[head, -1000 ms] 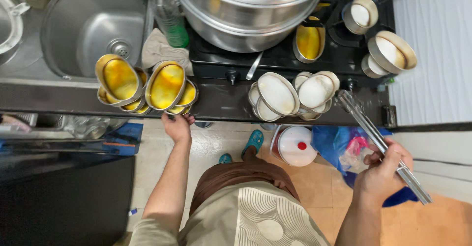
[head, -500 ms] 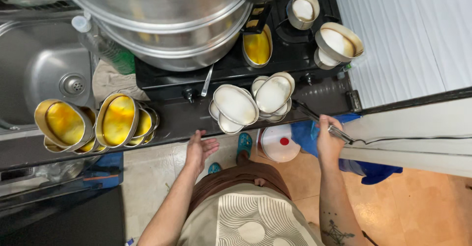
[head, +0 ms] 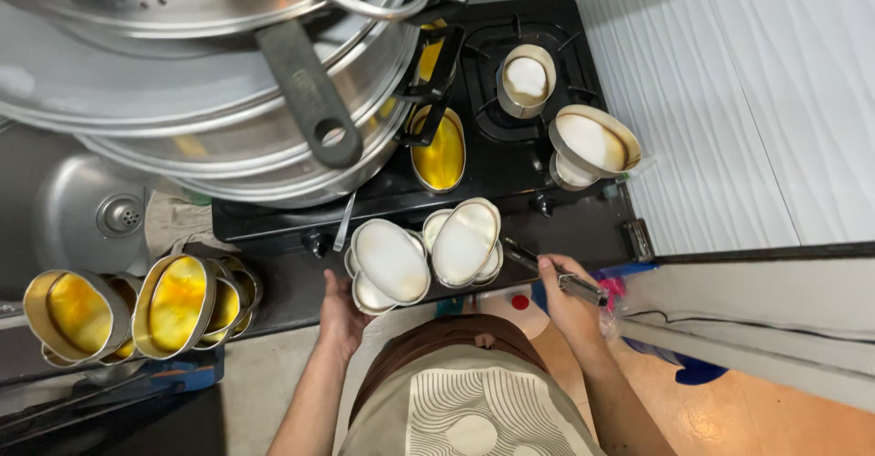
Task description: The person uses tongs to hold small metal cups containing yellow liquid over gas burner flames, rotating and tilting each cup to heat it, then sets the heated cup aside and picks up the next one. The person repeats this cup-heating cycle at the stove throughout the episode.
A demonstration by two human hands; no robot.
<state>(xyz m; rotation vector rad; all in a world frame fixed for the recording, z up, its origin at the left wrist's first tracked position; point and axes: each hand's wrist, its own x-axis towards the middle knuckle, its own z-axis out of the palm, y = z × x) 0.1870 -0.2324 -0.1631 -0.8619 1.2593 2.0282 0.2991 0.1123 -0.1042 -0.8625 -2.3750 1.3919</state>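
Observation:
My left hand (head: 342,315) rests at the counter's front edge, fingers touching the underside of a stack of oval metal moulds with white filling (head: 392,260). A second stack of white-filled moulds (head: 467,242) leans right beside it. My right hand (head: 570,306) grips metal tongs (head: 556,276) whose tips point toward that second stack. An oval mould of yellow filling (head: 440,151) sits on the black gas stove (head: 510,169).
A large stacked metal steamer with a black-handled lid (head: 228,82) fills the upper left. Yellow-filled moulds (head: 173,306) are piled at the left by the sink (head: 87,219). Two white-filled moulds (head: 591,142) stand on the right burner, near a white wall (head: 756,101).
The view has shifted closer and rightward. My left hand moved from the yellow moulds to the white-filled stack. My right hand brought the tongs in from the lower right to the counter edge.

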